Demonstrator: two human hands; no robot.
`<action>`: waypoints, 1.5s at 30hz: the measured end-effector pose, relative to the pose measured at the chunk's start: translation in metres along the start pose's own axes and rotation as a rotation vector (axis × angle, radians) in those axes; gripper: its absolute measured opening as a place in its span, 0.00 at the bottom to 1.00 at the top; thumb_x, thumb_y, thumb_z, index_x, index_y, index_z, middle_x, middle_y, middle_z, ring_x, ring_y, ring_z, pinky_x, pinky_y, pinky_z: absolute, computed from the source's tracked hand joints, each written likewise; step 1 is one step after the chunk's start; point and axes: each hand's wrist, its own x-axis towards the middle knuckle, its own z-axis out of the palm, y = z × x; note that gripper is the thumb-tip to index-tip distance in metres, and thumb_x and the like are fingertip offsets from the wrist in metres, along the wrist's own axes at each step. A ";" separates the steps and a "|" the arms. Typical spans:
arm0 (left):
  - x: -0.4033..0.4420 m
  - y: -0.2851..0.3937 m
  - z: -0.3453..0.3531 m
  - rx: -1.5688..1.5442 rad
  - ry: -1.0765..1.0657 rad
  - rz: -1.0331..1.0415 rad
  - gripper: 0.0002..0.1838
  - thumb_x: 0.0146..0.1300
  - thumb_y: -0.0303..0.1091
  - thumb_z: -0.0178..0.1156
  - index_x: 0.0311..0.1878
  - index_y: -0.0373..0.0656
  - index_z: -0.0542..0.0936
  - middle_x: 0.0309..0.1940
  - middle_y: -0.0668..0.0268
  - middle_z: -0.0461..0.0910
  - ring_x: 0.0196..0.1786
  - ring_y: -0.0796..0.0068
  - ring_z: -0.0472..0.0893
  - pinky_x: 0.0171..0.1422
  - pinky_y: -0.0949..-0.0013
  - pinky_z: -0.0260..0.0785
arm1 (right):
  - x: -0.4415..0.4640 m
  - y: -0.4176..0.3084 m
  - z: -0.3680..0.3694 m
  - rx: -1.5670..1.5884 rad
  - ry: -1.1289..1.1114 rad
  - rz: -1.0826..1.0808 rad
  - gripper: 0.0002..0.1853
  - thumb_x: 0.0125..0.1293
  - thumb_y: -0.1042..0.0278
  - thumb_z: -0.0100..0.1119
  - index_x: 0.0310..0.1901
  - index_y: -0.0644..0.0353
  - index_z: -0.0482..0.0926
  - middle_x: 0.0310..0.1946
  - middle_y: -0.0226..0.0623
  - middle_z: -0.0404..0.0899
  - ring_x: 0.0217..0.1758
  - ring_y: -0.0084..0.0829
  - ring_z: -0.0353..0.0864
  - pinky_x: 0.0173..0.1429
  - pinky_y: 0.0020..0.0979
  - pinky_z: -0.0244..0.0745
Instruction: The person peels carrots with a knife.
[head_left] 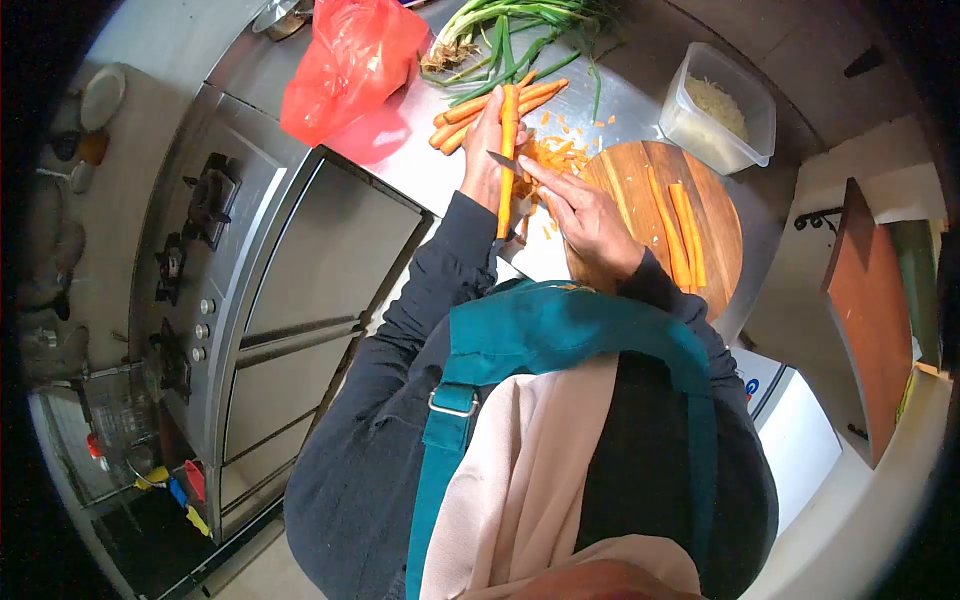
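Observation:
My left hand [482,155] grips a long carrot [508,205], which points toward my body. A knife [500,159] is in my right hand [592,220], its dark blade lying across the carrot; the handle is mostly hidden by my fingers. Orange peelings [556,152] are scattered on the counter beside and beneath the hands. Several more carrots [455,132] lie just beyond my left hand. On the round wooden cutting board [722,215], right of my right hand, rest a few peeled carrots [686,235].
Green onions [520,18] with roots lie at the counter's far side. A red plastic bag [350,70] sits at the back left. A clear container [745,150] holds pale shredded food at the right. The gas stove [200,300] stands on the left.

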 end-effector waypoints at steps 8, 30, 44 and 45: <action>0.000 -0.015 0.000 -0.126 -0.070 0.061 0.14 0.64 0.45 0.53 0.38 0.41 0.73 0.18 0.71 0.68 0.18 0.82 0.69 0.18 0.81 0.63 | 0.009 0.003 -0.002 -0.129 0.052 0.027 0.24 0.63 0.70 0.48 0.62 0.44 0.64 0.30 0.45 0.74 0.34 0.44 0.75 0.37 0.37 0.71; -0.025 -0.009 0.020 -0.195 -0.032 0.031 0.11 0.65 0.37 0.52 0.44 0.40 0.73 0.28 0.71 0.75 0.25 0.83 0.74 0.26 0.79 0.71 | 0.023 0.010 -0.012 -0.070 0.104 0.014 0.23 0.64 0.66 0.45 0.62 0.54 0.62 0.47 0.49 0.75 0.47 0.48 0.75 0.51 0.38 0.70; -0.032 -0.015 0.019 -0.047 -0.045 -0.002 0.14 0.63 0.44 0.54 0.40 0.41 0.74 0.26 0.70 0.74 0.23 0.84 0.73 0.21 0.81 0.65 | 0.036 0.022 -0.020 0.106 0.009 0.229 0.30 0.61 0.63 0.53 0.64 0.57 0.57 0.25 0.48 0.76 0.24 0.43 0.75 0.32 0.37 0.69; -0.034 -0.012 0.019 0.014 -0.089 0.009 0.16 0.62 0.46 0.55 0.40 0.42 0.75 0.25 0.69 0.74 0.23 0.82 0.72 0.22 0.79 0.65 | 0.040 0.026 -0.018 0.150 0.076 0.150 0.27 0.61 0.63 0.53 0.62 0.56 0.59 0.27 0.49 0.77 0.26 0.41 0.76 0.34 0.36 0.70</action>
